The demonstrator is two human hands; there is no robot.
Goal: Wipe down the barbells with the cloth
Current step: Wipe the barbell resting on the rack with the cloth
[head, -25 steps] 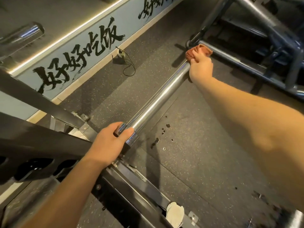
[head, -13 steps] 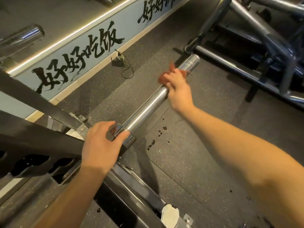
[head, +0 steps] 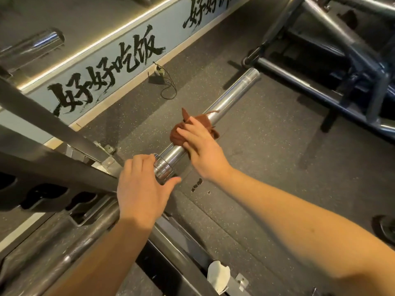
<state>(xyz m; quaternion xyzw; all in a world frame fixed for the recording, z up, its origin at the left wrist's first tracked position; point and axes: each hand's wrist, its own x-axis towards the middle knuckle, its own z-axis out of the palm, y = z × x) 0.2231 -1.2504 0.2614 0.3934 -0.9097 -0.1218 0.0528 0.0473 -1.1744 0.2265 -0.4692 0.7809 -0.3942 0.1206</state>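
Observation:
A chrome barbell sleeve (head: 233, 97) runs from the rack up to the right, above the rubber floor. Its knurled shaft (head: 85, 236) continues down to the lower left. My right hand (head: 203, 150) grips a brown cloth (head: 179, 133) wrapped round the sleeve, a short way out from the collar. My left hand (head: 139, 189) holds the bar at the collar, with the fingers curled over the top and the thumb stretched out underneath. The far end of the sleeve is bare.
Black rack uprights (head: 42, 124) cross the left side. Another chrome bar end (head: 32, 45) sticks out at the upper left. A grey machine frame (head: 320, 90) stands at the upper right. A loose cable (head: 168, 90) lies by the lettered wall. A weight plate (head: 384, 229) lies at the right edge.
My right hand has slid the cloth along the sleeve from its far end down to near the collar. My left hand has stayed at the collar, its thumb now stretched out.

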